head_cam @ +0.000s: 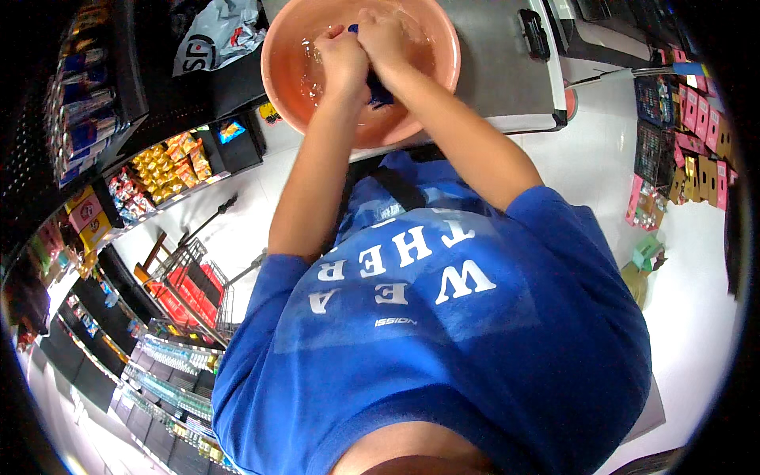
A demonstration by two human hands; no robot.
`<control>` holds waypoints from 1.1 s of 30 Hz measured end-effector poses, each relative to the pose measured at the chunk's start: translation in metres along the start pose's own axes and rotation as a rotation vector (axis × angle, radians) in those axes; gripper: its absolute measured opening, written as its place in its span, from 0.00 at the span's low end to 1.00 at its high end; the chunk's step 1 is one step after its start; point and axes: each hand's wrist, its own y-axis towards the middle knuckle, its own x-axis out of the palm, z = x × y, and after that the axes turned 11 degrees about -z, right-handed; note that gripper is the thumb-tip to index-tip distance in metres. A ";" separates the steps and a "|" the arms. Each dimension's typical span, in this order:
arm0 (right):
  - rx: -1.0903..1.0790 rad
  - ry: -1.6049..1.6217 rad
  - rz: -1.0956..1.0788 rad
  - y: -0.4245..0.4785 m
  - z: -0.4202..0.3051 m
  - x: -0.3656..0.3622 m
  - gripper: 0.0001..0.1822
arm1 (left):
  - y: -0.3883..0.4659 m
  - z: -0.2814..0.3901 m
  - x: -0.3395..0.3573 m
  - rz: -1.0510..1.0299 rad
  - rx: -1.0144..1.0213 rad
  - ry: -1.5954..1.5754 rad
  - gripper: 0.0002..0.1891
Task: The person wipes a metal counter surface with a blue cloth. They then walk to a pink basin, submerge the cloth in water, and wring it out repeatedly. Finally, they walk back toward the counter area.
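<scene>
A round orange-pink plastic basin (279, 89) holds clear water. My left hand (345, 62) and my right hand (385, 43) are close together over the basin, both closed around a dark blue cloth (380, 95). Part of the cloth hangs below my hands near the water, and a small bit shows between the fingers at the top. Most of it is hidden by my hands and wrists.
The basin rests on a grey metal surface (496, 65) with a black handle (533, 34). A grey plastic bag (222, 35) lies at the upper left, above shelves with snack packets (157, 169). A wire shopping cart (190, 291) stands left; pink boxes (700, 113) are stacked right.
</scene>
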 end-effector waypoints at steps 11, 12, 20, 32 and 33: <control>-0.084 -0.086 -0.151 -0.012 -0.010 0.008 0.26 | -0.004 0.017 -0.006 -0.010 -0.088 -0.289 0.18; -0.024 -0.035 -0.163 -0.012 -0.019 -0.001 0.25 | -0.002 0.012 -0.001 0.023 -0.096 -0.217 0.18; 0.088 -0.140 -0.133 -0.013 -0.009 0.008 0.22 | -0.017 0.028 -0.004 -0.060 -0.193 -0.119 0.23; 0.135 -0.036 -0.343 -0.043 -0.019 0.009 0.26 | -0.006 0.017 -0.022 0.169 -0.101 -0.065 0.18; 0.087 -0.059 -0.215 -0.039 -0.011 0.020 0.26 | 0.003 0.009 -0.016 0.179 -0.059 -0.157 0.18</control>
